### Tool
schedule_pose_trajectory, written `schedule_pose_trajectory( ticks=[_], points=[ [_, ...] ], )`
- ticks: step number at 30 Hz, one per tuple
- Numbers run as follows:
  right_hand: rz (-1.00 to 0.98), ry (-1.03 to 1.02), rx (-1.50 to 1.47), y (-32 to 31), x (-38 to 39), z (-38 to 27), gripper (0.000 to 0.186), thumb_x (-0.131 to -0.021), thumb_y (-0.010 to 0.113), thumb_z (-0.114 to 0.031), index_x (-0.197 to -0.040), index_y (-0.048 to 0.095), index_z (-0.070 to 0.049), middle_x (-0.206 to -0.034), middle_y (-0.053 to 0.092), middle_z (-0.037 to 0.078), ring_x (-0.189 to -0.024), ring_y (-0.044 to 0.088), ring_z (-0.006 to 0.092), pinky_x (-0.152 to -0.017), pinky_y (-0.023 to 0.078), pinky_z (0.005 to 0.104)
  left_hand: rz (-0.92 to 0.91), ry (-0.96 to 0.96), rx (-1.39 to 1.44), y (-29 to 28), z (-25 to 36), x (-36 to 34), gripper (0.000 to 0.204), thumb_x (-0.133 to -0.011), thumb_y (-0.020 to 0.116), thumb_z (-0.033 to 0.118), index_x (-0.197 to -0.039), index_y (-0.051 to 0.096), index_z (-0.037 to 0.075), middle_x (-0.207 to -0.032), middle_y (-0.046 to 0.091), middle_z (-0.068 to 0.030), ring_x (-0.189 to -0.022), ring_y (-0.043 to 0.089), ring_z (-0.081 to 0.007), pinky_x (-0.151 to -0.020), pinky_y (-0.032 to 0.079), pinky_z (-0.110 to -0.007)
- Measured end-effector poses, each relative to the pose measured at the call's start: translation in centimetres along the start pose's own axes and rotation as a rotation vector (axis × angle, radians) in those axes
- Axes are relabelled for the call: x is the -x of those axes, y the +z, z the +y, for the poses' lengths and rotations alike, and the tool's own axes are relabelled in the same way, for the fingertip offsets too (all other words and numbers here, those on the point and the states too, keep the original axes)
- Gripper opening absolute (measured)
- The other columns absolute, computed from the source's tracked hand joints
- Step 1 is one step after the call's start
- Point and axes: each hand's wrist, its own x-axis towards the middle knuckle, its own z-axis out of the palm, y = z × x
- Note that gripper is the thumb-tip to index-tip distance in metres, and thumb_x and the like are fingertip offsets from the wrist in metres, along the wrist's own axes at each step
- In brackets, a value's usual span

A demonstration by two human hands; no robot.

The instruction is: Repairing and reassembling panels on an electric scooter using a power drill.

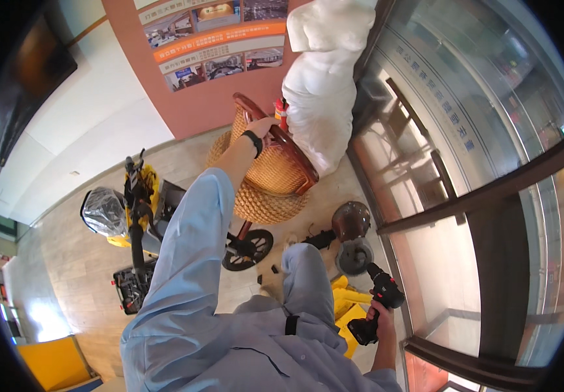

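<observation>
Right grip (381,320): clenched around the handle of one black cordless drill (388,292), its chuck pointed away from the body. Just left of this grip, a yellow item (354,302) is partly hidden by a trouser leg; beyond the drill, one grey basin (354,257) and one glossy brown dome (351,221) are set close together. Left grip (263,129): clasped over the dark wooden rail of one woven chair (272,173), fingertips hidden; the chair is placed directly beneath. Bodyward of this grip, one black wheel (256,250) is seen. Beyond it, one red fire extinguisher (280,110) and, to the right, one white torso statue (321,91) are stood.
</observation>
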Motion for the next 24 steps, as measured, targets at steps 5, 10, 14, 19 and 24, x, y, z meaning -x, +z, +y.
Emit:
schedule_pose_trajectory(
  ticks=[5,10,14,19,24],
  points=[
    [-0.141,0.022,0.071,7.0,-9.8,-6.2,0.036,-0.081,0.062,-0.009,-0.115,0.053,-0.005,-0.058,0.045,0.001,-0.048,0.044,0.0115,-0.049,0.039,0.0261,0.091,-0.035,0.334,-7.4,3.0,-7.4,0.014,-0.083,0.063,0.014,-0.082,0.049,0.009,-0.073,0.052,-0.0055,-0.043,0.041,-0.013,-0.034,0.032,-0.024],
    [-0.329,0.106,0.191,14.9,-23.2,-15.8,0.042,-0.078,0.064,-0.004,-0.119,0.052,-0.003,-0.058,0.046,0.001,-0.05,0.046,0.012,-0.051,0.04,0.0271,0.348,0.117,0.584,-9.9,3.1,-16.5,0.015,-0.082,0.062,0.009,-0.079,0.047,0.01,-0.065,0.046,-0.0032,-0.042,0.037,-0.0124,-0.037,0.031,-0.025],
    [-0.505,0.27,0.379,25.2,-33.1,-23.4,0.045,-0.079,0.063,-0.004,-0.122,0.051,-0.003,-0.058,0.047,0.001,-0.05,0.046,0.012,-0.051,0.041,0.0273,0.677,-0.075,0.562,-21.8,-1.5,-22.8,0.015,-0.077,0.066,0.016,-0.077,0.051,0.011,-0.056,0.045,-0.0032,-0.037,0.036,-0.0138,-0.033,0.029,-0.029],
    [-0.566,0.254,0.681,30.0,-41.8,-28.6,0.047,-0.079,0.059,-0.005,-0.125,0.047,-0.004,-0.06,0.045,0.001,-0.05,0.046,0.0116,-0.052,0.042,0.0282,0.903,-0.138,0.72,-20.8,-7.2,-26.0,0.013,-0.075,0.069,0.02,-0.079,0.06,0.013,-0.07,0.058,-0.0005,-0.052,0.051,-0.0133,-0.041,0.035,-0.029],
    [-0.62,0.47,0.722,34.9,-46.8,-28.5,0.048,-0.08,0.058,-0.004,-0.126,0.046,-0.004,-0.06,0.045,0.001,-0.05,0.046,0.0123,-0.052,0.043,0.0288,1.129,0.05,1.119,-24.0,-13.3,-30.8,0.026,-0.076,0.068,0.027,-0.096,0.058,0.013,-0.087,0.061,0.0019,-0.07,0.056,-0.0132,-0.049,0.035,-0.03]
  ],
)
